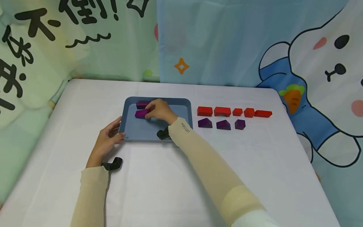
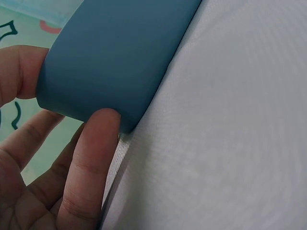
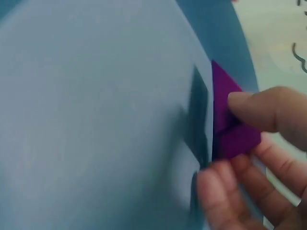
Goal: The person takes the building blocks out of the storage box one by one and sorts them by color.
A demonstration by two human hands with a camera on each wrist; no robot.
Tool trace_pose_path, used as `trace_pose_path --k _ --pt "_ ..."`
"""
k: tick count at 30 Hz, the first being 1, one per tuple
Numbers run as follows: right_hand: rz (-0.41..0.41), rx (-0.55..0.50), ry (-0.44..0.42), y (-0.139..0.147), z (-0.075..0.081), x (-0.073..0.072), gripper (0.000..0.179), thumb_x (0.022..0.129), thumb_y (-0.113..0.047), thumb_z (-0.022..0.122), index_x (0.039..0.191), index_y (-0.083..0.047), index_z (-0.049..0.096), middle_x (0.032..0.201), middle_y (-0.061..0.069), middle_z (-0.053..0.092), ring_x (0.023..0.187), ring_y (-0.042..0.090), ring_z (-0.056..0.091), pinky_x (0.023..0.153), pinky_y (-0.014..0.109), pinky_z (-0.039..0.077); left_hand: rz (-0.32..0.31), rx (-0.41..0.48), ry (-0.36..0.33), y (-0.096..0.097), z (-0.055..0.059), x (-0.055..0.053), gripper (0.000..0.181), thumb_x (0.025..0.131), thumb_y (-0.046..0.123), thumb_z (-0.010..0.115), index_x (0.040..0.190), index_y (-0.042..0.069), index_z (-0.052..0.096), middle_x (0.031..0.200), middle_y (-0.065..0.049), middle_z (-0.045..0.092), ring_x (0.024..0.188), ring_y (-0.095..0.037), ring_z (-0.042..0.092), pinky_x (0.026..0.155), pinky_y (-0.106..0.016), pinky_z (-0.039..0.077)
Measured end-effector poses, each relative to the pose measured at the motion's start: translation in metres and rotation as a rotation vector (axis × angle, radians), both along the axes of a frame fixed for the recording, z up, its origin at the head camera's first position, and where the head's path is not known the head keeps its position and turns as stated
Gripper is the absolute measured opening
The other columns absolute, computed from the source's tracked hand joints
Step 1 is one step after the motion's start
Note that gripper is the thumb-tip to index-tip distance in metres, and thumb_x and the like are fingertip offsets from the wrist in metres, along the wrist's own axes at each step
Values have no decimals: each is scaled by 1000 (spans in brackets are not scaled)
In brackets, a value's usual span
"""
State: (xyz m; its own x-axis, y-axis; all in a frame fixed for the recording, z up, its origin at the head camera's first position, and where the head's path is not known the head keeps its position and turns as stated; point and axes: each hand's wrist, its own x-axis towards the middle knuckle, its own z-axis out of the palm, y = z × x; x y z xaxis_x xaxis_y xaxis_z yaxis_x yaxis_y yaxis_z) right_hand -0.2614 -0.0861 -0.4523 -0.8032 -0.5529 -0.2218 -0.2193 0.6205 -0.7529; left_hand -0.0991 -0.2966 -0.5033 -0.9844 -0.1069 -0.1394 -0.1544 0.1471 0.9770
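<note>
My right hand (image 1: 161,110) pinches a purple block (image 1: 140,113) between thumb and fingers, low over the left part of a blue-grey tray (image 1: 141,130). In the right wrist view, the thumb covers part of this angular block (image 3: 240,140), whose shadow falls on the tray floor. Just behind it in the tray lies another purple block (image 1: 141,105), partly hidden by the fingers. At the tray's near left corner is my left hand (image 1: 107,138). Its thumb (image 2: 93,158) and a finger hold the corner from two sides, as the left wrist view shows.
Right of the tray, several red blocks (image 1: 222,111) stand in a row on the white tablecloth (image 1: 170,189). In front of them sit three purple blocks (image 1: 223,125). A printed curtain (image 1: 215,41) hangs behind the table.
</note>
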Motion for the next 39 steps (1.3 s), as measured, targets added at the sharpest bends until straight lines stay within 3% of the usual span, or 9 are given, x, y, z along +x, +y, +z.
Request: trace_pose_path --k 4,11,17,22,25,29,32,39 --pt "46 -99 -9 21 0 -2 37 94 -7 84 129 1 76 125 18 75 113 28 67 93 33 57 -4 -4 1 3 1 -2 75 100 2 65 169 6 35 164 -31 42 140 -45 50 78 -16 59" --pt "137 -265 60 69 9 3 37 94 -1 83 128 7 74 120 21 74 108 31 69 97 35 61 -7 -18 -1 8 1 -4 76 100 2 65 169 6 35 164 -31 43 139 -45 51 78 -16 59" --pt "103 -318 138 125 24 12 39 93 0 82 131 7 72 121 22 73 111 34 69 104 45 59 -15 -18 2 11 1 -4 76 100 2 66 169 6 35 164 -32 43 141 -46 49 78 -16 59" --pt "50 -278 211 179 32 14 41 95 4 79 134 10 69 125 25 72 111 38 69 105 53 58 -15 -24 -1 11 1 -2 77 101 3 68 170 6 34 164 -32 41 143 -45 48 78 -15 59" --pt "18 -233 206 213 33 13 43 97 6 76 139 10 66 132 27 70 117 40 68 107 54 56 -9 -32 -8 9 1 -1 77 101 3 68 170 7 34 165 -31 41 143 -45 47 78 -15 59" --pt "-41 -174 169 255 36 15 47 100 4 72 146 10 61 144 28 63 128 43 63 107 32 55 -7 -28 -13 7 0 1 77 101 2 68 170 7 33 165 -31 41 141 -43 48 79 -15 59" --pt "-91 -110 176 282 35 17 47 102 3 70 148 9 59 148 28 61 133 44 60 107 24 52 -4 -30 -12 6 1 2 76 101 2 67 170 7 34 164 -31 42 139 -41 49 79 -16 60" --pt "-204 42 205 334 28 19 45 105 3 65 150 6 57 152 31 55 137 49 57 112 54 46 8 -38 -21 7 0 4 76 102 1 66 170 7 33 165 -32 41 140 -43 48 78 -15 59"
